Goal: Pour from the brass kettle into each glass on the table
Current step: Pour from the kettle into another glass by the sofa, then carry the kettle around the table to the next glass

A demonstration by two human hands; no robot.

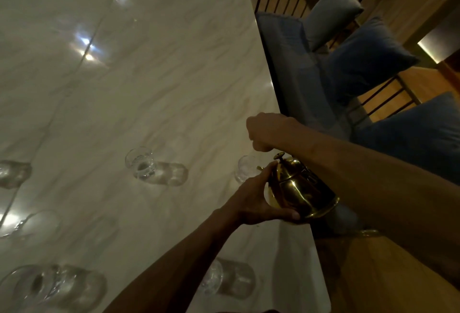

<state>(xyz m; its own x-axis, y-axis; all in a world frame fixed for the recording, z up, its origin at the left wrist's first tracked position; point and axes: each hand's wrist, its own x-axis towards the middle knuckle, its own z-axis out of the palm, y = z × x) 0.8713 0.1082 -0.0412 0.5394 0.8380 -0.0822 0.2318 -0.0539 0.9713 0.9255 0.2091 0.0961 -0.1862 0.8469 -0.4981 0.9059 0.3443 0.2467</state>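
Over by the right-hand edge of the table (149, 76), close to me, is where the work sits. Several glasses (214, 278) are spread across the pale top, and I am at the one nearest that edge. Both forearms come in from below.

My left hand (254, 203) wraps the kettle (298, 190) from the side, thumb under the belly and fingers curved up toward the lid, so it has a firm hold of the body. My right hand (266, 132) hangs just above the lid with its fingers curled into a fist (I cannot tell whether the handle is inside it, since no handle shows).

The kettle is off the table and tipped forward, its spout pointing at the near glass (245, 168) and just short of its rim. I see no stream, so I judge this to be the line-up before a pour.

The next move calls for a slow further tip with the spout over the rim, the left hand steadying. The middle glass (140, 163) stands well apart to the left. It is too dim to say whether any glass holds liquid.
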